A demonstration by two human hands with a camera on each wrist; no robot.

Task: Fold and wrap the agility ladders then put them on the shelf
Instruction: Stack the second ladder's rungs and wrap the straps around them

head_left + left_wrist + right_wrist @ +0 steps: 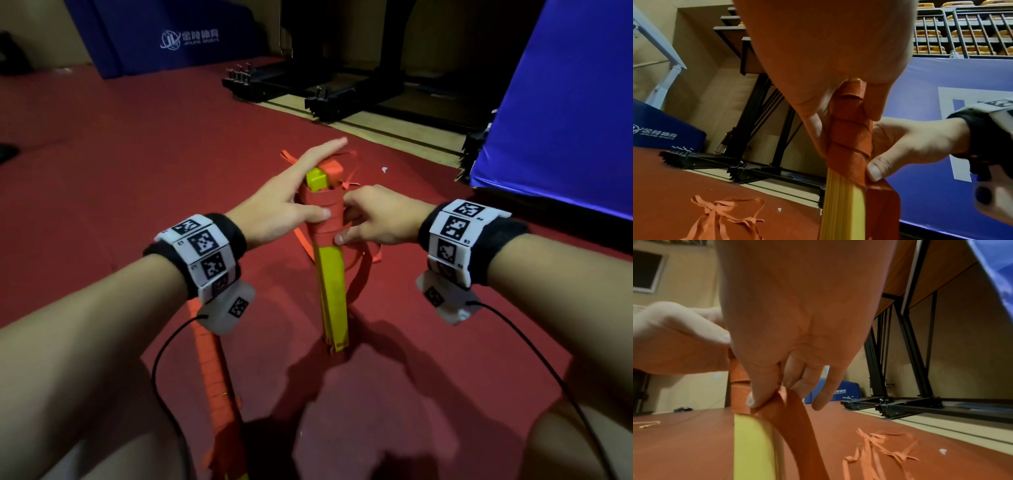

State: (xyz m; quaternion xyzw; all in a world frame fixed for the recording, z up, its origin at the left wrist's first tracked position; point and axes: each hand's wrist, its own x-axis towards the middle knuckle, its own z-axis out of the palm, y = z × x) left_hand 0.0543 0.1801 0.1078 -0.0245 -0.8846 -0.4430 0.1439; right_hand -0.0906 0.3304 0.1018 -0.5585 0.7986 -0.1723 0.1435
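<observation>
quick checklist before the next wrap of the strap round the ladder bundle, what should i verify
1. Upright bundle of yellow plastic rungs steadied: ok, left hand presses it, thumb on the wrap, fingers straight.
2. Strap grip: ok, right hand pinches the orange fabric strap at the wrap's lower edge.
3. Existing turns lie snug and overlapping: ok in the left wrist view.
4. Loose strap tail on the red floor free of knots: cannot tell.
5. Bundle's foot planted on the floor: ok.
6. Wrapping finished: not ok, lower rungs bare.
</observation>
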